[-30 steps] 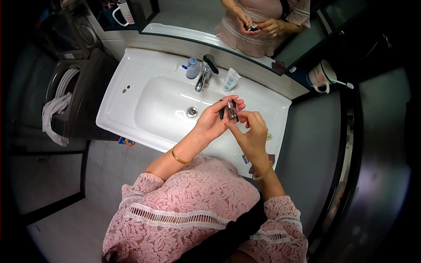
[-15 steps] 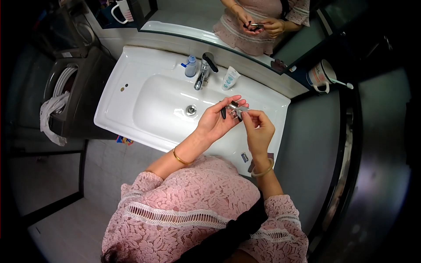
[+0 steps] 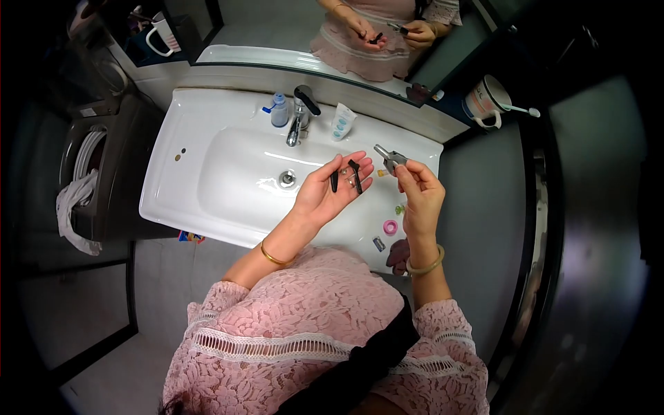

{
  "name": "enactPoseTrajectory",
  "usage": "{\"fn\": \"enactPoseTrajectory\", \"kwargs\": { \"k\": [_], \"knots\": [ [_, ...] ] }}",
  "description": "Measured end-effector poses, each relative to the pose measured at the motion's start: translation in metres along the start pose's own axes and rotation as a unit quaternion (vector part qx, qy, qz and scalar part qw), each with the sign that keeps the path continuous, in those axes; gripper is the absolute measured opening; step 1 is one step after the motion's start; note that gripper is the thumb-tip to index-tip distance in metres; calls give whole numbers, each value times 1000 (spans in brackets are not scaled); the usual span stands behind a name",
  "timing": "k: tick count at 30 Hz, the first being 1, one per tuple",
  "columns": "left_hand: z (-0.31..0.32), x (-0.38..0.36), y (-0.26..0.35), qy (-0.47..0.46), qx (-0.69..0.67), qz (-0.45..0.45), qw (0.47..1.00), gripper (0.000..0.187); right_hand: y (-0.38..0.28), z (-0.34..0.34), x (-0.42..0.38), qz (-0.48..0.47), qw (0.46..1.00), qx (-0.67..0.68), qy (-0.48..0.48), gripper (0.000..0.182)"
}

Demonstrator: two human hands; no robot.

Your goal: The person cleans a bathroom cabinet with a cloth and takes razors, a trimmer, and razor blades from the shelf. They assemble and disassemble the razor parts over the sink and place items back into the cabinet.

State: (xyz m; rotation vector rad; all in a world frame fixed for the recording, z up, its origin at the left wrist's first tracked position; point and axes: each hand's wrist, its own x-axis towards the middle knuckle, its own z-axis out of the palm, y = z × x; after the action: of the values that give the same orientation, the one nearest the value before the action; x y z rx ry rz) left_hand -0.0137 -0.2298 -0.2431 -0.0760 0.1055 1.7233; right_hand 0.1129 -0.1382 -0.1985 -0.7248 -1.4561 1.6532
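Observation:
My left hand (image 3: 324, 196) is palm up over the front part of the white sink (image 3: 187, 214), fingers spread. Several small dark pieces lie on it: a black stick (image 3: 334, 181) near the thumb, a longer black piece (image 3: 355, 176) across the fingers, and tiny shiny bits between them. To its right, my right hand (image 3: 420, 194) pinches a grey metal object (image 3: 391, 158) with a prong pointing up and left. The two hands are apart. What the metal object is cannot be made out.
Near the faucet (image 3: 299, 117) stand a blue bottle (image 3: 279, 111) and a white tube (image 3: 342, 122). A pink ring (image 3: 390, 227), a small packet (image 3: 379, 243) and a dark reddish item (image 3: 398, 256) lie on the right ledge. A mug (image 3: 486, 102) holds a toothbrush.
My right hand has moved right, off my left palm, with the metal object in its fingers. The black pieces stay on my left palm. Small coloured items on the right ledge now show.

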Motion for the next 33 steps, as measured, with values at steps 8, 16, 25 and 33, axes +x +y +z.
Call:
{"fn": "enactPoseTrajectory", "kwargs": {
  "k": [8,16,25,33],
  "knots": [
    [1,-4,-3,38,132,4,990,31,8,-1,-4,-116,982,-147,-3,16],
    [4,-5,-4,86,212,28,973,22,1,8,-13,-216,943,-249,-51,18],
    [1,-8,0,89,226,48,969,22,11,0,-11,-84,989,-120,-14,10],
    [8,-11,-3,114,292,59,948,23,7,6,-12,-9,996,-86,-24,8]
  ]
}}
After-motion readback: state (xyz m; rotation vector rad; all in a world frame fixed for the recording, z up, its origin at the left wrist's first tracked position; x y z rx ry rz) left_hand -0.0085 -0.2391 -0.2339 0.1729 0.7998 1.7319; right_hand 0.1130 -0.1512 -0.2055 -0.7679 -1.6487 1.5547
